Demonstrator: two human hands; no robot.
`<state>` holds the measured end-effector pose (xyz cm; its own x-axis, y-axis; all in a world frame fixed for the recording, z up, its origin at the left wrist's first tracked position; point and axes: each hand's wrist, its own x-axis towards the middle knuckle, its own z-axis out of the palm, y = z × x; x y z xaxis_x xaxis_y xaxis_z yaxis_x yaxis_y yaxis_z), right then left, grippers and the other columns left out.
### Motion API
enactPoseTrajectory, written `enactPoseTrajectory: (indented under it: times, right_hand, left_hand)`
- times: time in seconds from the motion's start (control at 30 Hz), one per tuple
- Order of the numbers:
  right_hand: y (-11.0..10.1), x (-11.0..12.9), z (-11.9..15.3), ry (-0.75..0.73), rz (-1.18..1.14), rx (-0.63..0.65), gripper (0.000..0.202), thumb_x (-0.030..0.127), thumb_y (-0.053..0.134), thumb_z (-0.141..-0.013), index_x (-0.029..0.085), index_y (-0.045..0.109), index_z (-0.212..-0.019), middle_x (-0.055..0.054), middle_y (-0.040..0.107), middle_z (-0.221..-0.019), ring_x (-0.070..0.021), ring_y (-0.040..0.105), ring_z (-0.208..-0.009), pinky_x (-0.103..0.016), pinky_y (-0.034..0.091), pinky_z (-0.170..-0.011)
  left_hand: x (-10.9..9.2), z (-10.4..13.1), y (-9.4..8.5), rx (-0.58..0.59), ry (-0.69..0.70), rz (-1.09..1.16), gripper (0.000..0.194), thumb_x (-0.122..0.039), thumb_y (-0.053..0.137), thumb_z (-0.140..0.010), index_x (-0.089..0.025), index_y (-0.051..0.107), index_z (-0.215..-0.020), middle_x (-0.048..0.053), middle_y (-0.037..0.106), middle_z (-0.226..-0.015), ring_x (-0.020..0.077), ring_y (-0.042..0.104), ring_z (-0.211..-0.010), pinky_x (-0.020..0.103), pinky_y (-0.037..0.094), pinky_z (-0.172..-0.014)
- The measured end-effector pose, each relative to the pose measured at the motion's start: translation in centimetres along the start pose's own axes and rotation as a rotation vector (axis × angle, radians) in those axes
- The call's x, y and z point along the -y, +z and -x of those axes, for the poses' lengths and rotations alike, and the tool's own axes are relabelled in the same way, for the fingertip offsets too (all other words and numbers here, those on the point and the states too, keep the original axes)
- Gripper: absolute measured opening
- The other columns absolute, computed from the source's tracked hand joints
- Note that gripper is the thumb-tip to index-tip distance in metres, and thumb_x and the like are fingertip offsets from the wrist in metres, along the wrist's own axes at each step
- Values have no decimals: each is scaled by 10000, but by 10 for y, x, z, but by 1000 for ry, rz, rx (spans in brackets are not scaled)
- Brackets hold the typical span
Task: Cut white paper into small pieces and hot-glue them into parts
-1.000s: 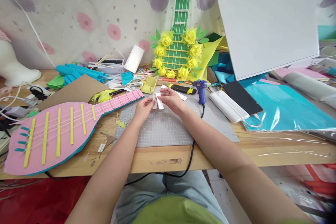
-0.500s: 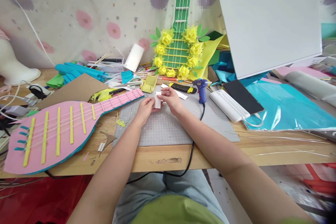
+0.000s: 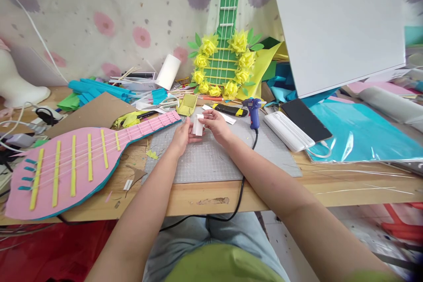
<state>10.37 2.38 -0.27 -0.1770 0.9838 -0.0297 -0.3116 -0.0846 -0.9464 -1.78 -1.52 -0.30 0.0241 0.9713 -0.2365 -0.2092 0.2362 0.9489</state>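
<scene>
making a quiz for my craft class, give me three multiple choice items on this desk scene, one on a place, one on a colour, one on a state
1. Where is the glue gun?
A. on the pink guitar
B. just right of the right hand
C. on the floor

2. What colour are the bars across the pink guitar?
A. yellow
B. black
C. red

3. How is the white strip held?
A. lying flat, untouched
B. in the left hand only
C. between both hands

Answers:
1 B, it stands on the grey mat beside the right hand.
2 A, the bars are yellow.
3 C, the left hand and the right hand both pinch it.
</scene>
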Motion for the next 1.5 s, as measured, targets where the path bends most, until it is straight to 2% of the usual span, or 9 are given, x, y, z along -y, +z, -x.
enactPoseTrajectory:
  times: [0.13, 0.27, 0.63, 0.8, 0.97, 1.13, 1.27, 1.43, 1.5]
  right_hand:
    - [-2, 3, 0, 20, -28, 59, 399, 251, 729, -461, 191, 488, -775, 45, 548, -677, -72, 483, -585, -219, 332, -549]
    - [-2, 4, 1, 18, -50, 63, 399, 257, 728, -465, 191, 487, -776, 38, 559, -691, -80, 497, -596, -225, 338, -559]
    - [-4, 1, -3, -1, -2, -40, 410, 261, 729, -457, 196, 480, -777, 37, 555, -704, -80, 488, -596, -223, 335, -556]
    - [-1, -1, -1, -8, 12, -59, 424, 265, 724, -457, 194, 470, -788, 29, 542, -718, -89, 497, -601, -224, 359, -527]
    - [3, -4, 1, 0, 10, -58, 428, 285, 712, -475, 204, 453, -806, 37, 517, -719, -88, 487, -585, -223, 376, -495]
    - [3, -5, 1, -41, 61, -46, 398, 299, 699, -513, 199, 453, -810, 31, 523, -732, -83, 490, -605, -217, 389, -512]
    - [3, -3, 1, -93, 166, -159, 367, 339, 673, -583, 201, 450, -840, 21, 518, -775, -79, 498, -641, -220, 415, -552]
    - [4, -2, 3, 153, 91, 77, 399, 408, 667, -611, 186, 448, -860, 17, 551, -663, -89, 528, -548, -240, 432, -514]
    - [3, -3, 2, 169, 62, 94, 419, 380, 696, -579, 185, 451, -857, 29, 558, -623, -80, 510, -489, -230, 409, -481]
  left_hand:
    - [-1, 2, 3, -49, 1, -74, 228, -326, 567, -740, -119, 599, -831, 90, 672, -796, 190, 648, -704, 287, 522, -587]
    - [0, 3, 6, -16, 23, -102, 121, -181, 531, -740, -119, 607, -810, 72, 674, -798, 174, 644, -696, 288, 523, -592]
    - [3, 0, 1, 89, -15, -20, 161, -184, 520, -749, -118, 614, -861, 97, 672, -836, 177, 650, -720, 289, 529, -608]
    - [-1, 2, 3, 75, -51, 14, 189, -186, 462, -766, -94, 605, -849, 115, 668, -786, 194, 653, -710, 328, 533, -616]
    - [-1, 3, 4, 78, -37, 3, 282, -367, 522, -770, -112, 604, -858, 105, 663, -787, 196, 651, -722, 325, 534, -618]
    - [2, 3, 4, 16, 2, -46, 205, -259, 652, -684, -104, 593, -805, 75, 649, -753, 166, 645, -666, 267, 527, -570]
    - [-1, 3, 3, -23, 0, -32, 207, -240, 640, -695, -103, 596, -845, 71, 654, -766, 154, 645, -659, 267, 528, -579]
    - [-6, 6, 1, 0, 36, -62, 210, -237, 635, -689, -104, 601, -849, 87, 658, -818, 154, 644, -654, 254, 524, -547]
    - [-7, 7, 1, 9, 43, -95, 202, -233, 633, -685, -110, 601, -841, 84, 656, -815, 156, 640, -646, 252, 521, -521]
